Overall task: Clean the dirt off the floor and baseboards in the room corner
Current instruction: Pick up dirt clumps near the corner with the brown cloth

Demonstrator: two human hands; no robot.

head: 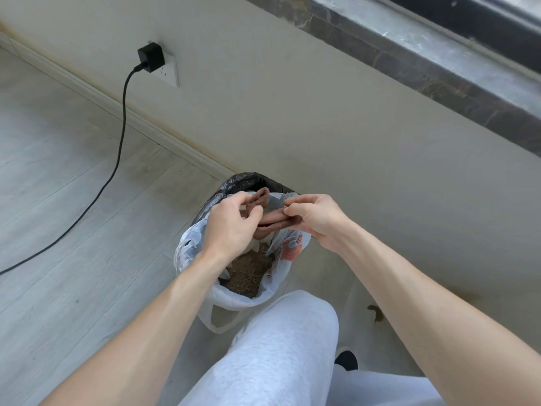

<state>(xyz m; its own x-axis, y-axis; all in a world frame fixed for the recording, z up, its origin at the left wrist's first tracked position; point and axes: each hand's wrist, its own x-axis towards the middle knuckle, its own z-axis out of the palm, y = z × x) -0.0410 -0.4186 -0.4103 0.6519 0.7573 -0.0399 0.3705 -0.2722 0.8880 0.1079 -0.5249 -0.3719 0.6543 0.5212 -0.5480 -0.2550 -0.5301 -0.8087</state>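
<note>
A pinkish-brown cloth [275, 219] is stretched between both hands above a bin lined with a white plastic bag [187, 250] and a black bag [248, 180]. My left hand [231, 227] pinches one end of the cloth; my right hand [316, 218] pinches the other end. Brown gritty dirt [248, 271] lies inside the white bag. A brown dirt smear [376, 313] marks the wall low at the right. The white baseboard [140, 118] runs along the wall, with yellowish staining on its top edge.
A black charger [150, 57] is plugged into a wall socket, and its cable [117, 159] trails across the pale wood floor [73, 200] to the left. My grey-trousered knee [281, 347] is bent in front of the bin. A dark stone windowsill [409, 63] runs above.
</note>
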